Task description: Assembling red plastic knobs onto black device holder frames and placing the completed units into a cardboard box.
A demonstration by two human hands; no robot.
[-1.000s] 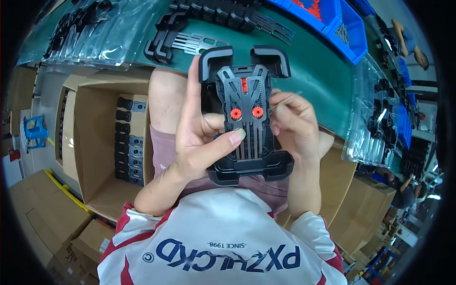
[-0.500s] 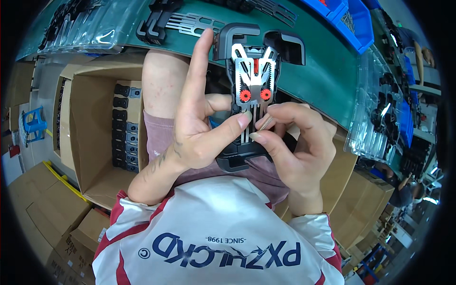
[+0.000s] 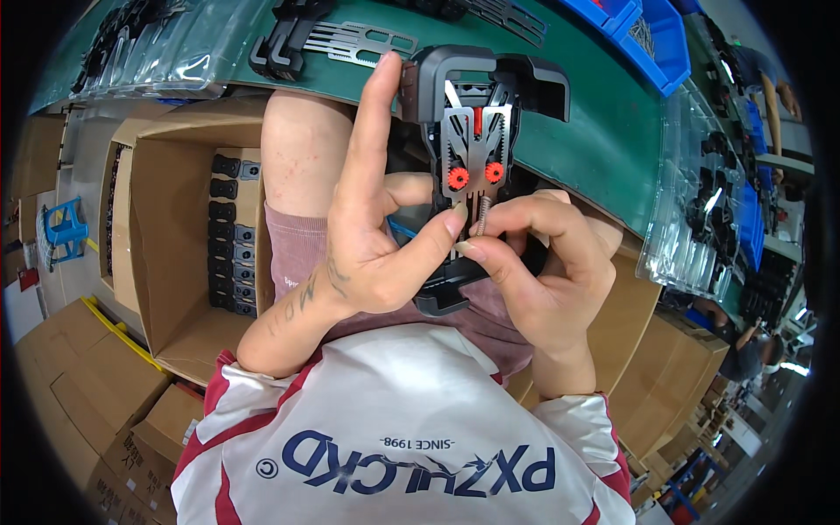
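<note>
In front of my lap is a black plastic clamp holder with hooked arms at its far end, metal slotted plates and two small red gears. My left hand grips its left side, thumb pressed on the middle of the mechanism and index finger stretched up along the edge. Between the thumb and index finger of my right hand is a small coil spring, held upright against the slots below the gears. The holder's underside and my left hand's other fingers are hidden.
A green table lies beyond, with slotted metal plates and black parts on it. Blue bins stand at the far right. Clear trays hold black parts. An open cardboard box with black pieces stands at my left.
The holder has tilted and shifted slightly to the right. The spring in my right fingers has turned from slanted to nearly upright, and more of it shows.
</note>
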